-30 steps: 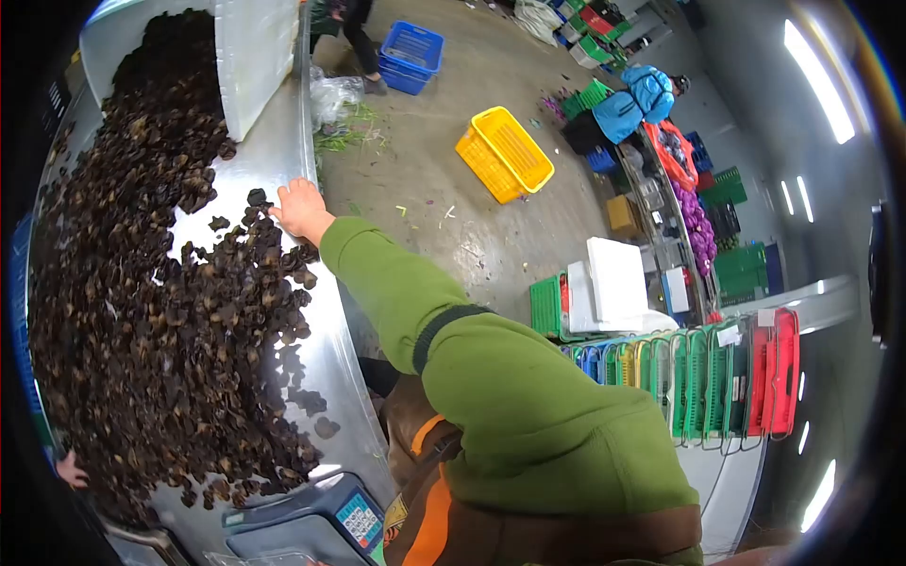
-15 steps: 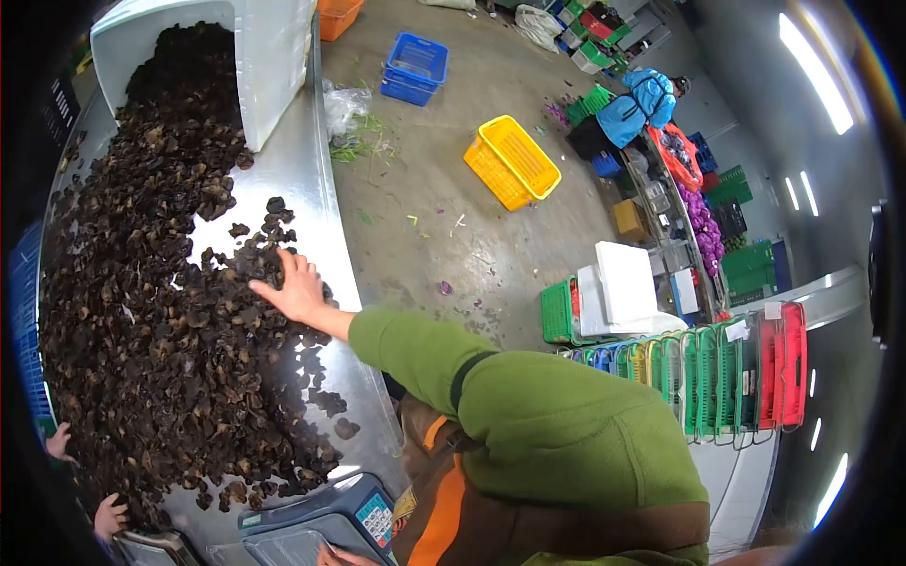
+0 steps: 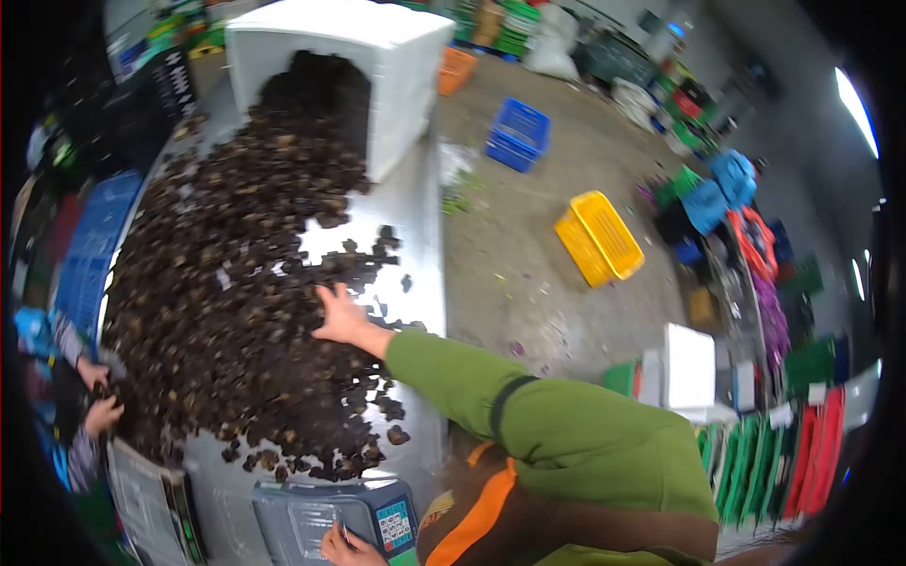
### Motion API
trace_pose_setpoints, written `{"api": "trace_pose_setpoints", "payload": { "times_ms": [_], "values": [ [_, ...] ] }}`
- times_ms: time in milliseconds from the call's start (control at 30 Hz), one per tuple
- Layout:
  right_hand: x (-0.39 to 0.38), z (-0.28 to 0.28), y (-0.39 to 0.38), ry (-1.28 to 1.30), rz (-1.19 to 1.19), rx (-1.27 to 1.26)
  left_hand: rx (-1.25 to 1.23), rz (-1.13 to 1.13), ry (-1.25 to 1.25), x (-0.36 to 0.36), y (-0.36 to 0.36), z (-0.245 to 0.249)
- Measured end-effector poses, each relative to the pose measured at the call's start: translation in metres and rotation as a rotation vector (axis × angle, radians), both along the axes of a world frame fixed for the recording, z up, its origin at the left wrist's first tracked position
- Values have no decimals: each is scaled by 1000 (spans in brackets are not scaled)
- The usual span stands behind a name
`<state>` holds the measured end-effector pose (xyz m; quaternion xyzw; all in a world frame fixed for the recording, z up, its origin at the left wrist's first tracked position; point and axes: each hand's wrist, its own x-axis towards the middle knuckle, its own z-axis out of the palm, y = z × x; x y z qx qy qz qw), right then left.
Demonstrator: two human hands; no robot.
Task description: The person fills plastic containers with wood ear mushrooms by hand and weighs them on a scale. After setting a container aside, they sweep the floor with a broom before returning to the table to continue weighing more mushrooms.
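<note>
A broad heap of dark brown wood ear mushrooms (image 3: pixel 226 283) covers the metal table (image 3: pixel 425 292). My right hand (image 3: pixel 344 316), in a green sleeve, lies over the heap's near edge with thumb and fingers spread. At the bottom, my left hand (image 3: pixel 351 547) is partly out of view. Its fingers close at the edge of a clear plastic container (image 3: pixel 316 517), which sits on a grey scale (image 3: pixel 283 495) with a keypad. A white foam box (image 3: pixel 401 104) lies on its side at the far end, mushrooms spilling from its mouth.
Across the table, a co-worker's hands (image 3: pixel 99 413) touch the heap. A blue crate (image 3: pixel 99 236) stands along the far side. On the floor are a yellow crate (image 3: pixel 599 241) and a blue basket (image 3: pixel 517 135). Stacked green and red crates (image 3: pixel 774 462) stand at right.
The view has swung, so the table and heap sit further right and more of the co-worker shows. My right hand stays spread over the mushrooms; my left stays by the scale.
</note>
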<state>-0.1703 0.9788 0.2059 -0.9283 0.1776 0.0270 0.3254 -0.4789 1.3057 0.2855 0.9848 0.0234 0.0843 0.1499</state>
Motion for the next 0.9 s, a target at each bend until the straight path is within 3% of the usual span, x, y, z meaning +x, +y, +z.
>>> {"api": "trace_pose_setpoints", "payload": {
  "times_ms": [133,167,233,367,500,567,767,900],
  "values": [
    [-28,22,16,-82,100,-148,-52,-11,99,-1,1,2],
    [-27,25,13,6,93,-135,-52,44,103,-2,-1,4],
    [-26,11,12,-80,54,-133,-272,15,16,-1,-5,-1],
    [-39,8,13,-152,192,-174,-330,64,-36,-2,-12,4],
    [-33,-6,4,4,56,-130,-366,112,-158,-2,-20,31],
    [-34,-20,-1,-41,49,-168,-377,110,-222,-9,-19,36],
    [-36,-15,-21,-263,99,98,-468,211,-318,-41,-5,29],
    [-47,25,-12,-340,171,-96,-454,250,-350,-52,7,32]
  ]
}}
